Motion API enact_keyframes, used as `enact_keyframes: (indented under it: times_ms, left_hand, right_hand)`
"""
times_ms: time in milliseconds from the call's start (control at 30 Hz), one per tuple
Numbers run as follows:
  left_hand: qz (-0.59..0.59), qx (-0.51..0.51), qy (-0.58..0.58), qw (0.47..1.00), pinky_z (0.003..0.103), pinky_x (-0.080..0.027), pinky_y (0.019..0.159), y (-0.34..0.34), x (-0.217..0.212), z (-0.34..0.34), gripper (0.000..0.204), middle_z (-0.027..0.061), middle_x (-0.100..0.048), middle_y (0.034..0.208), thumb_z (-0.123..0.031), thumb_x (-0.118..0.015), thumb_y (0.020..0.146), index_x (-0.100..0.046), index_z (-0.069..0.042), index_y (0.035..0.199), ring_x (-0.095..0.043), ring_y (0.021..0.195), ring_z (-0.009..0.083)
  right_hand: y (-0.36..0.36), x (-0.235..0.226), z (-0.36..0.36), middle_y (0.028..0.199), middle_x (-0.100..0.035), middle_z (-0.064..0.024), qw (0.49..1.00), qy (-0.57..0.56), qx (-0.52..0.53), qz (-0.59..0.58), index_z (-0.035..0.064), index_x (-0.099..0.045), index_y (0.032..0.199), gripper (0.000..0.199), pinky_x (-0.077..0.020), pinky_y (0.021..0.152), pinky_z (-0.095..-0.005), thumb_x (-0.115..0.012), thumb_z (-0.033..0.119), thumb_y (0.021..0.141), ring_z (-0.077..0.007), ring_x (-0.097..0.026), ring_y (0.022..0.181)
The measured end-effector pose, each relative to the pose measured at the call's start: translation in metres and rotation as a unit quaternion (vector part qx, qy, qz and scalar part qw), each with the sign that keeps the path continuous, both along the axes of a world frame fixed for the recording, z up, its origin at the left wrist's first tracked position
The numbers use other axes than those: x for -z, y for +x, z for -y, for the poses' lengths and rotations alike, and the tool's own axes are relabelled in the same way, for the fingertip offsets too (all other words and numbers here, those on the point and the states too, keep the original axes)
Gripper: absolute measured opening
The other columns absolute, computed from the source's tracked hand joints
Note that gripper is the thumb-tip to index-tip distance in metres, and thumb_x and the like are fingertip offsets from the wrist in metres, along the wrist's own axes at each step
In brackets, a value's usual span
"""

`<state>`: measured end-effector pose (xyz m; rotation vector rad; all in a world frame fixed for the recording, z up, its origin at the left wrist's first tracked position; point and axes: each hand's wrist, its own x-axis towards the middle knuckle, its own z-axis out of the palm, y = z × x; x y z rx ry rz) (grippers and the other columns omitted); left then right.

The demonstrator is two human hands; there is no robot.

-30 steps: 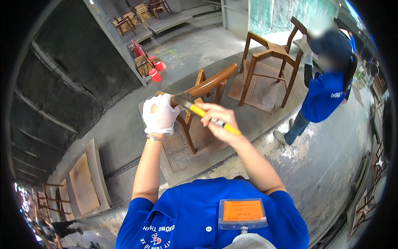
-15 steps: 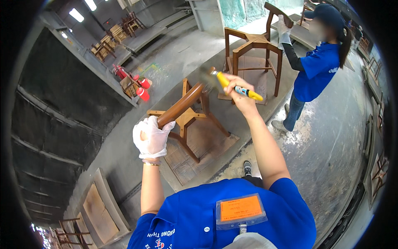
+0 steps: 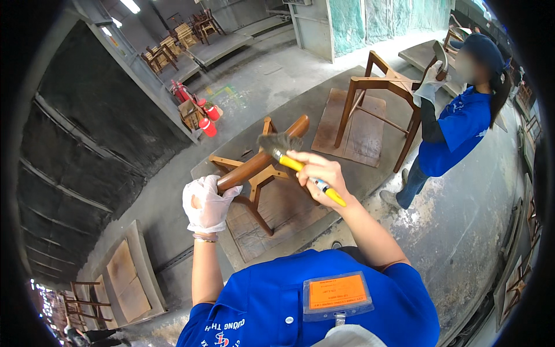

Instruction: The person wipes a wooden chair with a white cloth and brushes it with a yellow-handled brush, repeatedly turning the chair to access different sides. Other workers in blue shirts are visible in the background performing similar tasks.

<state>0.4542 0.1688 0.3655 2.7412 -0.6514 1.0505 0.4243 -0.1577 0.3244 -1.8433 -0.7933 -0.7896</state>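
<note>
A brown wooden chair frame (image 3: 252,209) with a curved top rail (image 3: 245,173) and a lighter cross-shaped seat support stands on brown cardboard in front of me. My left hand (image 3: 207,203), in a white glove, is closed round the near left end of that rail. My bare right hand (image 3: 322,178) grips a yellow-handled brush (image 3: 293,162). Its dark, blurred bristles lie over the middle of the rail; whether they touch it I cannot tell.
At the right a co-worker (image 3: 462,130) in a blue shirt and gloves handles another wooden chair (image 3: 376,84) on a cardboard sheet (image 3: 370,144). Red containers (image 3: 208,124) stand far left. A low platform (image 3: 144,260) lies at the lower left, near a dark wall (image 3: 81,144).
My right hand has brought the brush down and left, from beyond the rail's far end to over its middle. The co-worker's chair has turned. My left hand keeps its hold.
</note>
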Motion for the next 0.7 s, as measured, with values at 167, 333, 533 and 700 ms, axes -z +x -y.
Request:
enact_keyframes:
  times_ms: [167, 333, 533, 700]
  left_hand:
    - [0.001, 0.006, -0.006, 1.0, 0.045, -0.048, 0.076, 0.001, -0.002, 0.008, 0.045, 0.0079, -0.063, 0.074, -0.044, -0.095, 0.069, -0.069, -0.012, 0.086, -0.061, 0.074, 0.033]
    - [-0.037, 0.017, 0.0, 0.999, 0.047, -0.05, 0.073, 0.004, -0.005, 0.011, 0.041, 0.0085, -0.067, 0.078, -0.037, -0.095, 0.07, -0.069, -0.011, 0.087, -0.065, 0.078, 0.033]
    - [-0.113, -0.067, -0.095, 0.987, 0.039, -0.056, 0.078, -0.002, 0.001, -0.024, 0.039, 0.0083, -0.075, 0.092, -0.031, -0.094, 0.078, -0.075, -0.008, 0.104, -0.071, 0.084, 0.0255]
    - [-0.238, -0.012, -0.334, 0.912, 0.029, -0.054, 0.086, 0.011, 0.034, -0.051, 0.038, 0.0014, -0.075, 0.101, -0.026, -0.087, 0.092, -0.073, -0.005, 0.12, -0.066, 0.094, 0.0111]
  right_hand:
    - [0.01, -0.004, 0.011, 0.121, -0.076, -0.022, 0.926, 0.278, 0.253, -0.022, 0.0057, -0.066, 0.074, 0.019, -0.0598, 0.099, -0.0391, -0.067, -0.012, 0.081, -0.0344, -0.074, 0.12]
    - [-0.022, -0.013, -0.062, 0.138, -0.07, -0.0242, 0.996, -0.053, 0.045, 0.056, 0.0075, -0.068, 0.079, 0.018, -0.0604, 0.099, -0.0387, -0.074, -0.006, 0.069, -0.0373, -0.072, 0.125]
    - [-0.015, -0.008, -0.044, 0.123, -0.076, -0.0214, 0.96, 0.214, 0.178, -0.029, 0.0067, -0.068, 0.08, 0.014, -0.0581, 0.101, -0.0392, -0.068, -0.007, 0.078, -0.033, -0.074, 0.12]
    - [-0.031, 0.004, -0.122, 0.129, -0.074, -0.0236, 0.99, 0.06, 0.126, -0.001, 0.0078, -0.068, 0.081, 0.016, -0.0618, 0.096, -0.0388, -0.067, -0.008, 0.078, -0.0375, -0.074, 0.12]
